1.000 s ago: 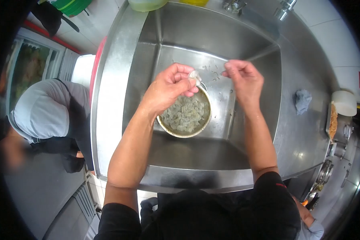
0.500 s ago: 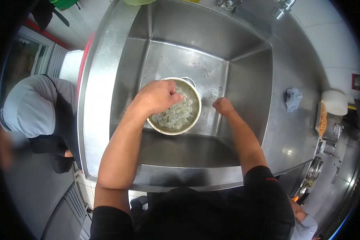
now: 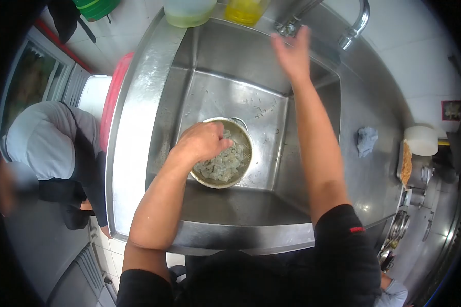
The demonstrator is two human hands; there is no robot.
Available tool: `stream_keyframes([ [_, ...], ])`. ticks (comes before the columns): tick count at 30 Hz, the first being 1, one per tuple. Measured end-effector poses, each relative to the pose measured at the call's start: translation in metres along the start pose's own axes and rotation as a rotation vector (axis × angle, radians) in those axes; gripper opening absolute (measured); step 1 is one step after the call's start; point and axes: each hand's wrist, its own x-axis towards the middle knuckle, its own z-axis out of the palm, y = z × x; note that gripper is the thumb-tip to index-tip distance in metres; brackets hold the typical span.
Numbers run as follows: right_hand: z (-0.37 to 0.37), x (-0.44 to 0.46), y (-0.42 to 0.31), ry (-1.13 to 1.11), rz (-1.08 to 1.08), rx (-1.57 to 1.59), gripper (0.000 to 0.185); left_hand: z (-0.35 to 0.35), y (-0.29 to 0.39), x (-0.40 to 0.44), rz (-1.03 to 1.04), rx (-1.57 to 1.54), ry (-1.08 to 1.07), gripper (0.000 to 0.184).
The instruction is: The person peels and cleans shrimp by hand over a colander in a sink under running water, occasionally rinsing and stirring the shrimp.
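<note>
A round metal colander (image 3: 249, 166) stands on the sink floor with a wire handle at its far side. Inside lie pale, translucent pieces that look like peeled raw shrimp (image 3: 223, 166). My left hand (image 3: 202, 142) is over the colander's left rim, its fingers curled and thumb above the shrimp; whatever the fingers hold is hidden. At the sink's back edge, my right hand (image 3: 294, 53) is stretched out, thumb and fingers apart, just in front of a metal tap knob (image 3: 286, 28). A curved faucet spout (image 3: 349, 38) stands to its right.
Steel sink walls (image 3: 241, 46) surround the colander. Containers of greenish (image 3: 189, 13) and yellow liquid (image 3: 245, 11) stand at the back edge. A blue-grey cloth (image 3: 367, 141) lies on the right counter. Another person (image 3: 51, 138) bends over at the left.
My right hand has gone from beside the colander, low in the sink, up to the tap knob, and its fingers have spread. My left hand stays at the colander. The view has tilted upward.
</note>
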Motion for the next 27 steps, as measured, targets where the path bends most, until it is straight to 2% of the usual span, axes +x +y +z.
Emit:
stream_keyframes([
  [2, 0.009, 0.015, 0.014, -0.364, -0.173, -0.648, 0.103, 0.0, -0.003, 0.003, 0.017, -0.013, 0.018, 0.036],
  [3, 0.003, 0.01, 0.002, -0.377, -0.198, -0.658, 0.095, 0.001, -0.004, 0.004, 0.026, -0.02, 0.027, 0.036],
  [6, -0.017, -0.007, -0.018, -0.451, 0.132, -0.057, 0.079, 0.002, -0.007, 0.004, 0.066, -0.045, 0.087, 0.033],
  [8, -0.022, -0.052, -0.028, -0.306, 0.541, 0.563, 0.046, 0.005, -0.007, 0.006, 0.104, -0.046, 0.137, 0.032],
  [10, -0.021, -0.082, -0.003, -0.125, 0.928, 1.063, 0.025, 0.011, -0.01, 0.007, 0.147, -0.052, 0.195, 0.031],
  [12, -0.012, -0.107, 0.023, 0.021, 1.061, 1.341, 0.017, 0.018, -0.011, 0.012, 0.207, -0.059, 0.258, 0.03],
  [13, -0.013, -0.111, 0.023, 0.108, 1.113, 1.487, 0.013, 0.018, -0.006, 0.016, 0.163, -0.195, 0.216, 0.029],
  [15, -0.019, -0.119, 0.018, 0.04, 1.057, 1.58, 0.013, 0.026, 0.014, 0.029, 0.075, -0.481, 0.125, 0.026],
  [16, -0.022, -0.123, 0.012, -0.003, 1.033, 1.611, 0.013, 0.036, 0.021, 0.051, 0.088, -0.524, 0.076, 0.024],
  [17, -0.023, -0.125, 0.006, 0.067, 1.035, 1.568, 0.017, 0.039, 0.031, 0.075, 0.1, -0.571, 0.031, 0.023],
  [20, -0.038, -0.132, -0.04, 0.103, 0.745, 1.038, 0.021, 0.027, 0.081, 0.119, 0.12, -0.858, -0.071, 0.021],
  [21, -0.039, -0.133, -0.028, 0.009, 0.522, 0.62, 0.022, 0.03, 0.089, 0.129, 0.151, -0.899, -0.093, 0.021],
  [24, -0.05, -0.124, -0.008, -0.089, 0.107, 0.456, 0.027, 0.036, 0.115, 0.13, 0.16, -1.265, -0.043, 0.021],
  [27, -0.034, -0.117, 0.046, -0.174, 0.432, 0.114, 0.034, 0.036, 0.109, 0.102, 0.177, -1.36, -0.027, 0.025],
])
